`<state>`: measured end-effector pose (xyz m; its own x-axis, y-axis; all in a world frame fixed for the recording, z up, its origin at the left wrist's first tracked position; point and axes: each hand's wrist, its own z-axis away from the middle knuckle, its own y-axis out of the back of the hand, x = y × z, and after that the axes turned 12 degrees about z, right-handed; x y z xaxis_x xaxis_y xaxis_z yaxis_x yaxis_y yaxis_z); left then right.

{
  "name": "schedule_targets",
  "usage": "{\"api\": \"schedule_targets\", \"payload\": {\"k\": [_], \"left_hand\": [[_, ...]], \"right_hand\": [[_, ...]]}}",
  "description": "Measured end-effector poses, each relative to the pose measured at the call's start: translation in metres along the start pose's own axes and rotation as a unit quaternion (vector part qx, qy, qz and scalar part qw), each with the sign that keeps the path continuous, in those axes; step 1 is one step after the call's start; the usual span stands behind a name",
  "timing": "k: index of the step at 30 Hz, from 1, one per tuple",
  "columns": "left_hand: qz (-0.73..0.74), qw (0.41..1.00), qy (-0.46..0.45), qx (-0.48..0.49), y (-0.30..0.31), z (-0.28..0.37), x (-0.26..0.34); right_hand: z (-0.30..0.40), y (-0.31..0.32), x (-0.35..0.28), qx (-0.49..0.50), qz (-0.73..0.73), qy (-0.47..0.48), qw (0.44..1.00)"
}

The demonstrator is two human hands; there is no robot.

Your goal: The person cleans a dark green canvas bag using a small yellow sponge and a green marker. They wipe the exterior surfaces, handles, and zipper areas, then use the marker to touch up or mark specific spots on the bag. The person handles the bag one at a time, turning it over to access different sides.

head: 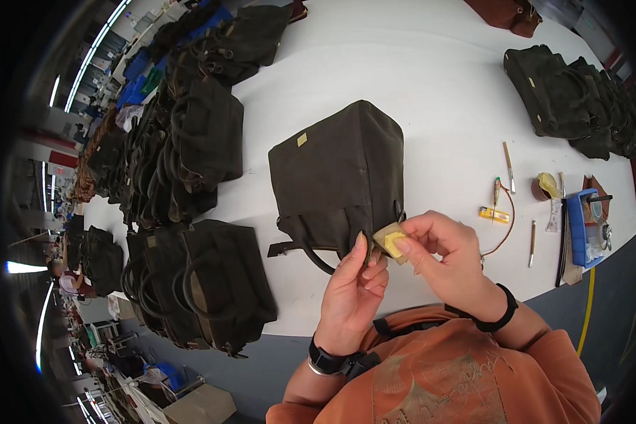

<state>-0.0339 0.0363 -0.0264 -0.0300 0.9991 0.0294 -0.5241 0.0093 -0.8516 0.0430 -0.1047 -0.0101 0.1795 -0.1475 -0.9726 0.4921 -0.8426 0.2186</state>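
A dark olive fabric bag (323, 169) lies on the white table before me, its handle (317, 259) towards my body. A small yellow tag (302, 139) sits near its far left edge. My left hand (352, 294) pinches the edge of the bag at its near corner, thumb on top. Between the thumb and fingers of my right hand (445, 246) is a yellow cloth (393, 243) with a tan, stained piece around it, held against that same corner. A metal ring (402, 216) shows just above the right fingers.
Piles of similar dark bags (206, 132) line the left side, with more bags (556, 100) at the far right. On the right lie a brush (509, 167), a yellow lighter (494, 214), a cord (512, 222), a small pot (541, 188) and a blue tray (580, 228). A person (71, 278) stands far left.
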Motion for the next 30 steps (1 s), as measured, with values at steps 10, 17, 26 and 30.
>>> {"api": "schedule_targets", "payload": {"k": [10, 17, 26, 30], "left_hand": [[-0.015, 0.999, -0.027, -0.032, 0.003, 0.003, 0.007], [-0.093, 0.993, -0.056, -0.039, 0.009, -0.001, 0.005], [-0.194, 0.975, -0.109, -0.001, 0.009, -0.003, -0.002], [-0.203, 0.972, -0.119, -0.001, 0.011, -0.002, -0.002]], "right_hand": [[0.012, 0.029, 0.032, -0.161, 0.099, -0.141, 0.972], [0.023, 0.021, 0.113, -0.03, 0.443, 0.148, 0.884], [-0.004, -0.004, 0.008, -0.081, 0.083, -0.02, 0.993], [-0.001, -0.01, 0.014, -0.056, 0.101, 0.014, 0.993]]}}
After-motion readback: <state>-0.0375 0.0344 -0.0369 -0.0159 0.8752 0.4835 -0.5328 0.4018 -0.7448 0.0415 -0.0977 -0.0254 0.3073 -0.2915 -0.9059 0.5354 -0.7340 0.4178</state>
